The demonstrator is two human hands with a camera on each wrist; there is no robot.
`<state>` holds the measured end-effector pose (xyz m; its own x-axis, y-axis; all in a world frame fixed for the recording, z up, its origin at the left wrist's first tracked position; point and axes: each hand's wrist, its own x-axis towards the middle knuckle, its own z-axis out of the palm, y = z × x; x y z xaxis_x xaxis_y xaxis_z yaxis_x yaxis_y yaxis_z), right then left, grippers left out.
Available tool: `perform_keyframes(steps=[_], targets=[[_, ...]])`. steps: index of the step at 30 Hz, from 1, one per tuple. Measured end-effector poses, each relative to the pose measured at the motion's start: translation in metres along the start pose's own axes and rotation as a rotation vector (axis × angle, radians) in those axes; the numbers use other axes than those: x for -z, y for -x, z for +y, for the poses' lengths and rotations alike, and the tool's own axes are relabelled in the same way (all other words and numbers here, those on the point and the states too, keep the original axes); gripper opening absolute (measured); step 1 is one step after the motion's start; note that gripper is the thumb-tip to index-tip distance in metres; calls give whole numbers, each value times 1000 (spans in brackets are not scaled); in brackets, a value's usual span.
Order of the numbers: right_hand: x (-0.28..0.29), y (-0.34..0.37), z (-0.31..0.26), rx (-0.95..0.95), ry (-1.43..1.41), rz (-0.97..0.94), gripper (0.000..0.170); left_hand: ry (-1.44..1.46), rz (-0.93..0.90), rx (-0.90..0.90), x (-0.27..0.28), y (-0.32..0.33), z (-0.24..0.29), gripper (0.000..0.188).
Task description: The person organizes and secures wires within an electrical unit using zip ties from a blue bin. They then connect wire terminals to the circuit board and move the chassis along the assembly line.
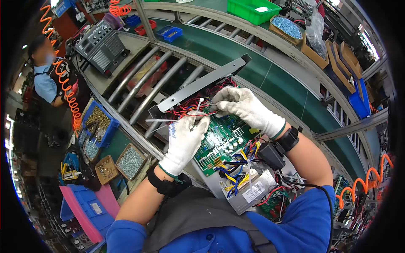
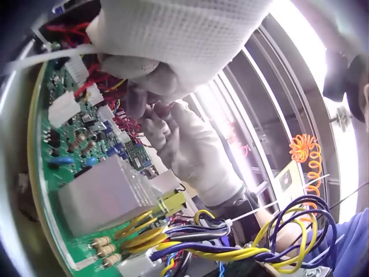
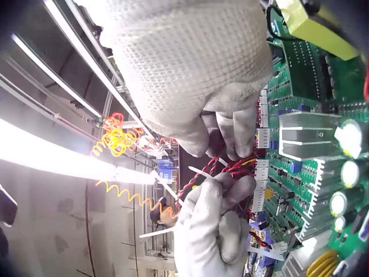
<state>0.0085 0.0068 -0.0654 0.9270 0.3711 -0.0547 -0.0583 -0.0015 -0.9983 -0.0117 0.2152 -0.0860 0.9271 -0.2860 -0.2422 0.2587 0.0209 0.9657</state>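
Both hands wear white knit gloves and work at red wires [image 3: 214,166] along the edge of a green circuit board [image 1: 219,137]. The left hand [image 1: 184,137] pinches the red wires, its thumb and fingers curled, with white cable ties [image 1: 162,120] beside it. Close by on the right, the right hand [image 1: 249,107] has its fingertips curled onto the same bundle. In the right wrist view the two hands [image 3: 213,231] nearly meet, and a tie end [image 3: 202,172] sticks up between them. A grey metal panel [image 1: 202,84] stands behind the wires.
Yellow and blue cables [image 1: 240,168] and a labelled metal box [image 1: 253,192] lie nearer the body. Steel rollers [image 1: 158,90] run beyond the panel. Screw bins [image 1: 130,161] stand at left, under a power unit [image 1: 101,46]. Another person [image 1: 46,82] is at far left.
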Motion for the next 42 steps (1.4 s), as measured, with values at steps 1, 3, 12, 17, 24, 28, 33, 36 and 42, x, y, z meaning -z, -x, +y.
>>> perform_keyframes(steps=[1,3,12,17,24,28,33,36,42], targets=[[1,0,0,-3,1,-1,28,7,-8,-11,0,-1,-2,11],[1,-1,1,6,44,-20,28,-49,-7,-76,1,-3,-6,9],[-2,-3,-2,-31,23,6,25,-244,52,-234,-6,-6,-12,16],[-1,-5,1,-24,99,-30,23,-330,53,-281,-5,-5,-13,14],[-6,4,-23,-52,200,-18,18,-361,124,-412,-13,-11,-14,16],[-9,13,-25,269,522,-8,18,-7,110,-129,-21,-3,6,21],[-20,35,-46,449,621,-55,17,-667,247,-182,-10,-22,-15,31],[-8,38,-57,157,417,-28,22,-840,41,-98,5,-7,4,36],[12,4,-8,362,1065,41,42,-1266,-633,-291,52,54,25,22]])
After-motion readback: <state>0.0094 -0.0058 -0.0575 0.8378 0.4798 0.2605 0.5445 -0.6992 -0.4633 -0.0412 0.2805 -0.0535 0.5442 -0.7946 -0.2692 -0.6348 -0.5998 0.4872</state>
